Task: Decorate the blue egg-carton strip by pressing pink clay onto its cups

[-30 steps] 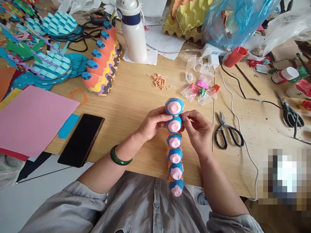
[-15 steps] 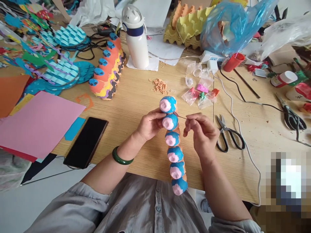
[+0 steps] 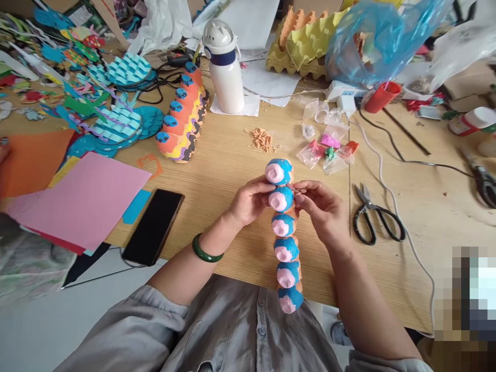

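Blue and pink bumps run down the painted egg-carton strip (image 3: 284,232) that I hold over the near edge of the wooden table (image 3: 228,170), its top bump at twelve o'clock and its last one hanging past the edge toward my shirt at six. My left hand (image 3: 250,199) grips the strip from nine o'clock, thumb and fingers closed on the second bump. My right hand (image 3: 323,209) comes in from three o'clock with its fingertips pinched together right against the same bump; something thin seems to be caught between them, but I cannot tell what it is. A green bangle (image 3: 205,250) sits on my left wrist. Out at three o'clock from my right hand, near it but apart, lie black scissors (image 3: 377,222), flat, blades pointing away from me. At one o'clock is a cluster of small plastic bags (image 3: 327,150) with coloured bits, and at twelve a little heap of orange shavings (image 3: 262,138). Farther off at eleven stands a white bottle (image 3: 225,67), upright, with a second painted strip (image 3: 182,121) in orange with blue tips to its left. A dark phone (image 3: 154,226) lies at nine o'clock, just beside a pink sheet of paper (image 3: 83,199).
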`<state>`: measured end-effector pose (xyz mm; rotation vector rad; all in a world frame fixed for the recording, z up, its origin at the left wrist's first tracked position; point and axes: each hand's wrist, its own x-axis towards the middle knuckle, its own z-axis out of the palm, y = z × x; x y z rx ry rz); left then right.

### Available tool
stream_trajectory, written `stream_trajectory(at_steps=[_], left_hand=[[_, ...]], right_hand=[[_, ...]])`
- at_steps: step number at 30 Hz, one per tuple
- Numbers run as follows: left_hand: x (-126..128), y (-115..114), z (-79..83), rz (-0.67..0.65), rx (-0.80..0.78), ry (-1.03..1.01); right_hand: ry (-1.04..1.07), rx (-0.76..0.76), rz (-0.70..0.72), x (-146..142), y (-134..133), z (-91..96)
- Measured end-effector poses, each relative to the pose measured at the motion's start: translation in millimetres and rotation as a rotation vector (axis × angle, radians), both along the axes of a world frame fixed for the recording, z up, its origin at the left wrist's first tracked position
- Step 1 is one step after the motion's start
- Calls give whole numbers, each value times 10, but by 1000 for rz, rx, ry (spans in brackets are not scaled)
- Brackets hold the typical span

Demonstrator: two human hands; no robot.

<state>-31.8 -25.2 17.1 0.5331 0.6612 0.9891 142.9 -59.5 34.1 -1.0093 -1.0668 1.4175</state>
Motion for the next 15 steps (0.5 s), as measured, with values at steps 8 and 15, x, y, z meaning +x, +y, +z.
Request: stream_trajectory(at_steps=[8,15], left_hand=[[13,10,-33,-13,37,63],[-11,4,-73,-38,55,37]], right_hand=[[-94,136,-127,4,-14,9],[151,-56,6,113,52,46]])
